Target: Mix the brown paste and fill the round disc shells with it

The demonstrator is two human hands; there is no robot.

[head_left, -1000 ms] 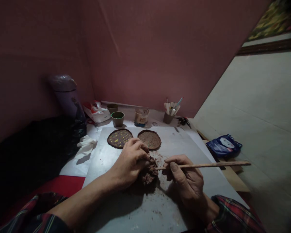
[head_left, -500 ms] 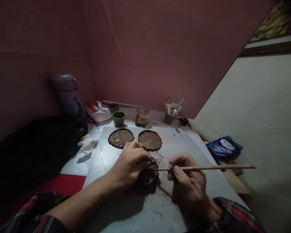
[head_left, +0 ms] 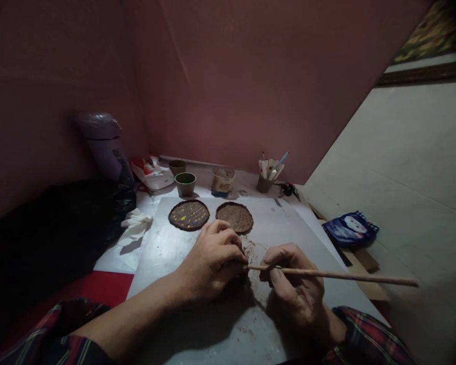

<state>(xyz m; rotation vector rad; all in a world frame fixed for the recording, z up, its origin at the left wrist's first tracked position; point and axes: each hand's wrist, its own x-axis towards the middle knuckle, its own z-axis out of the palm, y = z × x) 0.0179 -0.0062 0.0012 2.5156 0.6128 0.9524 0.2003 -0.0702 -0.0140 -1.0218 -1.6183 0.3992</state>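
Observation:
My right hand (head_left: 296, 286) pinches a thin wooden stick (head_left: 349, 276) near its left end, between thumb and fingers. The stick's tip meets the fingers of my left hand (head_left: 216, 258), which is curled over a dark brown crumbly lump, like clay. Most of that lump is hidden beneath the hand and in its shadow. Just beyond my left hand lie two flat round brown pieces with raised rims: one with yellow specks (head_left: 189, 215) and a plainer one (head_left: 234, 217). Brown crumbs (head_left: 247, 332) are scattered over the pale board (head_left: 289, 223).
Behind the board stand a green-rimmed cup (head_left: 185, 185), another cup (head_left: 177, 167), a stained tub (head_left: 223, 183) and a holder with pens (head_left: 265, 183). Left are a white glove (head_left: 136, 223), a black bag (head_left: 61, 228) and a purple cylinder (head_left: 106, 152). A blue pouch (head_left: 351, 230) lies right.
My left hand has rolled a little to the right over the brown lump, covering more of it. The stick's far end has dropped and shifted right.

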